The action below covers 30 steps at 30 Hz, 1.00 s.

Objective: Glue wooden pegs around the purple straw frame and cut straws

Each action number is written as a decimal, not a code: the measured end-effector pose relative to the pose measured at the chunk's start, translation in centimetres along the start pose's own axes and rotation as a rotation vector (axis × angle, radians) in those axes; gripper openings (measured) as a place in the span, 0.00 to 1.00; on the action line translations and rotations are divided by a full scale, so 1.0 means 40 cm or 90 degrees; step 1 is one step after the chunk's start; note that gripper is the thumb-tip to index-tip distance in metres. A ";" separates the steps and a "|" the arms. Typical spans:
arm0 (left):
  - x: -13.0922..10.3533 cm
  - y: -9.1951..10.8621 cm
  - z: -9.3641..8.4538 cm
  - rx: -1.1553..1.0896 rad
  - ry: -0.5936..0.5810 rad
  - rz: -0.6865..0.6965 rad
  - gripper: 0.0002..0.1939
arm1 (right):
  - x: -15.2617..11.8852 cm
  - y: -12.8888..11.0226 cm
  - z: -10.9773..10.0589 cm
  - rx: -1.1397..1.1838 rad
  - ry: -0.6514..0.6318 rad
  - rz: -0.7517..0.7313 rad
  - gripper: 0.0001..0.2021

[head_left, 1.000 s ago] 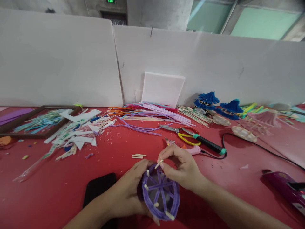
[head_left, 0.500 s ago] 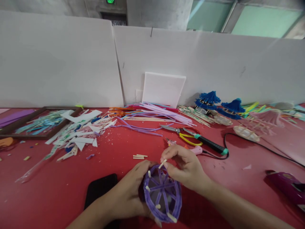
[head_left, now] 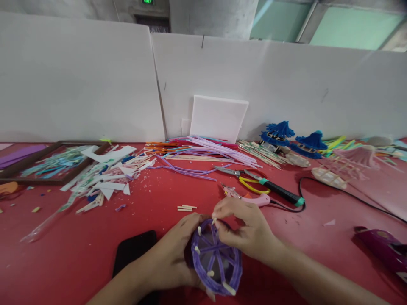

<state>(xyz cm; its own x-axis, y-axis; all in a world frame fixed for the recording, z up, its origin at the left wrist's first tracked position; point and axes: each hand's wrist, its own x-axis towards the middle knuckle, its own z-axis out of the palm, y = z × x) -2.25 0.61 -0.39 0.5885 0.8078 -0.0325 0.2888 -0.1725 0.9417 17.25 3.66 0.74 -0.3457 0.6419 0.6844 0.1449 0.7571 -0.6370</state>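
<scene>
A round purple frame (head_left: 235, 277), wheel-like with spokes and built from fuzzy pipe-cleaner strips, is tilted toward me. My left hand (head_left: 178, 254) is wrapped around its left side. Several short pale wooden sticks stand up from the rim, one of them a stick (head_left: 229, 289) at the near edge. My right hand (head_left: 243, 222) pinches another short wooden stick (head_left: 214, 220) between thumb and forefinger, at the far edge of the rim. Its lower end is by the purple strips; whether it touches them I cannot tell. Beyond the frame lie a few loose cut sticks (head_left: 186, 208).
A pink glue gun (head_left: 259, 199), pliers (head_left: 229, 171) and a black-handled tool (head_left: 281, 191) with a cable lie beyond my right hand. A black phone (head_left: 135, 250) is at left. Pipe cleaners (head_left: 222, 150), paper scraps (head_left: 111, 186) and blue-roofed models (head_left: 280, 131) line the back.
My right hand has moved slightly down and left, bringing the pinched stick to the frame's far rim. The stick now stands more upright. My left hand keeps its hold.
</scene>
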 end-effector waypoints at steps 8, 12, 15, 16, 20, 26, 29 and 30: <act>-0.001 -0.002 -0.002 0.014 0.005 0.044 0.41 | -0.003 0.006 0.003 -0.025 -0.005 -0.002 0.10; -0.002 -0.001 0.000 0.009 0.007 0.038 0.40 | -0.005 0.007 0.003 -0.026 -0.004 0.009 0.10; -0.001 -0.001 -0.001 0.007 0.009 0.038 0.41 | -0.005 0.007 0.004 -0.024 0.000 0.006 0.10; 0.000 0.000 -0.002 0.008 0.006 0.040 0.42 | -0.005 0.007 0.005 -0.024 0.000 0.004 0.10; 0.004 0.004 -0.006 0.010 -0.006 0.055 0.42 | -0.004 0.006 0.007 -0.029 0.003 -0.002 0.10; 0.004 0.001 -0.007 0.016 0.005 0.076 0.39 | -0.007 0.009 0.007 -0.029 0.001 -0.010 0.11; 0.003 -0.002 -0.007 0.020 0.008 0.076 0.39 | -0.006 0.008 0.005 -0.031 -0.002 -0.014 0.11; 0.003 -0.002 -0.007 0.019 0.006 0.069 0.40 | -0.005 0.006 0.003 -0.031 -0.003 -0.013 0.11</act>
<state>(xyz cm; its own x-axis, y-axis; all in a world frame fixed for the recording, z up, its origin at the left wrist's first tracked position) -2.40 0.87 -0.39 0.6100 0.7891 0.0722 0.2471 -0.2759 0.9289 17.24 3.71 0.39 -0.3542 0.6254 0.6953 0.1825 0.7754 -0.6045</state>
